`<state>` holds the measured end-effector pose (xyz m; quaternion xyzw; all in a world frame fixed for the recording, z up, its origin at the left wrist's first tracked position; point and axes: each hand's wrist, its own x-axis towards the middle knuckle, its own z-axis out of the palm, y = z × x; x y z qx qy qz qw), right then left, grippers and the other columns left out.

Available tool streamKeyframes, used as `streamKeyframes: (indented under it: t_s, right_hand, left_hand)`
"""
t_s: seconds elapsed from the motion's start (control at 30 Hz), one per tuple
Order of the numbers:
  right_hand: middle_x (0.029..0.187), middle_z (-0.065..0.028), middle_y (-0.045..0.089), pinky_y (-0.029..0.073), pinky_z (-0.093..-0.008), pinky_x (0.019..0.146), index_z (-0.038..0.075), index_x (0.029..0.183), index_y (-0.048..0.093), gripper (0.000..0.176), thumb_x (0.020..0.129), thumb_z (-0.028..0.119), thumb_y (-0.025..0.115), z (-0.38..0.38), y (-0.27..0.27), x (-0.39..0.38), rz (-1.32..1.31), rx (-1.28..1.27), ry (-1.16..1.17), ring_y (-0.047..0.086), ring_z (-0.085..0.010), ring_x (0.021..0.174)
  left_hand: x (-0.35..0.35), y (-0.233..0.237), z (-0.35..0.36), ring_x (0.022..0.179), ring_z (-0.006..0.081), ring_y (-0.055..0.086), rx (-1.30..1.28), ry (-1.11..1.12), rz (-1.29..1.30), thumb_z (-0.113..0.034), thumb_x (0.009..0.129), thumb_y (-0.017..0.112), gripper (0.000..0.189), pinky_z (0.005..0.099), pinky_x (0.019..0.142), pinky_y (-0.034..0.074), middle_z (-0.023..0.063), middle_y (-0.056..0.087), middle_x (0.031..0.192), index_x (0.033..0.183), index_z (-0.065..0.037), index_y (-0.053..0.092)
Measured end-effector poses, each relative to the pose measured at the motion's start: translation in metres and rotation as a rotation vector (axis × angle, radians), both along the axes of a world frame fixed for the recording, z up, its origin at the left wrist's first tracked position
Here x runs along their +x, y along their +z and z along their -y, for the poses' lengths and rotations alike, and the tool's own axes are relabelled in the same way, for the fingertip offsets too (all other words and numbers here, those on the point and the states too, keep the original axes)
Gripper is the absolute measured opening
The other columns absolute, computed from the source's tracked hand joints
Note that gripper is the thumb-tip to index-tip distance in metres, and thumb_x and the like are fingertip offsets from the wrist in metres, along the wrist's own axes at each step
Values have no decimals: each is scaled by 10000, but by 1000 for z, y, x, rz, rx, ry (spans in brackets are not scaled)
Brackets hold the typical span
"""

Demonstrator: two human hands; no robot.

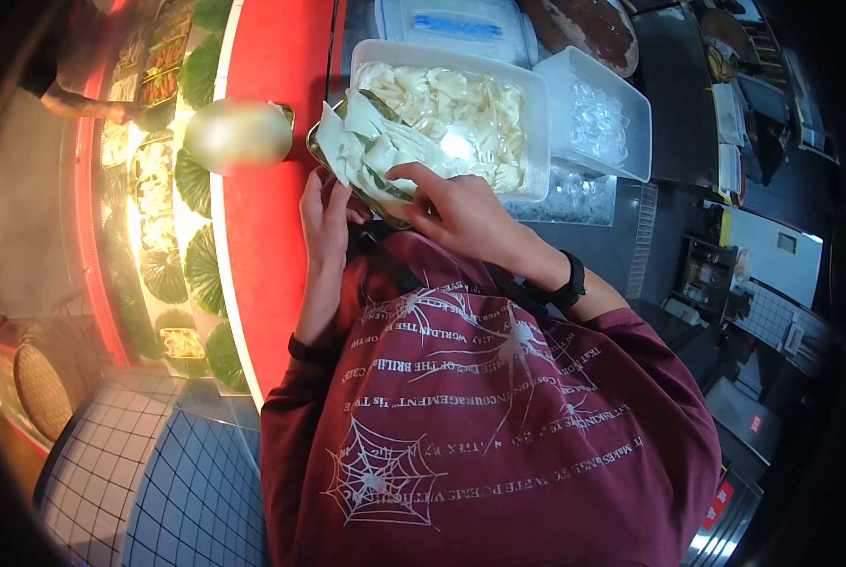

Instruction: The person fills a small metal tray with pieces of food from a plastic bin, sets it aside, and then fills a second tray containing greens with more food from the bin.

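Note:
My left hand [324, 222] grips the near left edge of a small metal tray [396, 223], its fingers partly hidden beneath the rim. Broad, pale, flat slices [371, 137] are layered in this tray over green leaf. Curled over its right side, my right hand [456, 213] has thumb and forefinger at the slices; what lies between its fingertips is partly hidden. Just behind, a large translucent plastic tub [544, 142] holds many pale, wet pieces [479, 109] in liquid.
A smaller bin [642, 142] of clear ice-like pieces adjoins the tub, and a lidded box [451, 21] stands behind. Left of the red counter [267, 57], food trays [158, 189] sit among green leaves. Another person's hand [120, 111] reaches there.

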<state>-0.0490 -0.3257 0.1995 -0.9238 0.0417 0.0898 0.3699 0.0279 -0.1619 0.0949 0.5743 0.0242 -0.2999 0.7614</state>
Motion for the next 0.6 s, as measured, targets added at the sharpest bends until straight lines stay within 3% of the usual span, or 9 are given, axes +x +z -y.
streamKeyframes:
  t_s: [0.27,0.6]
  right_hand:
    - [619,-88,609,443,-397,486,88,1007,544,253,823,239,631,1,-6,-4,100,-308,88,610,-287,561]
    - [616,-94,604,456,-405,504,94,831,582,168,827,259,610,4,-3,-11,173,-336,120,611,-289,583]
  left_hand:
    - [-3,-4,0,533,117,573,-46,20,12,-167,921,521,289,197,465,440,94,626,915,1132,25,478]
    - [-7,0,1,538,127,577,-25,8,9,-160,918,517,279,205,467,447,99,628,932,1127,24,488]
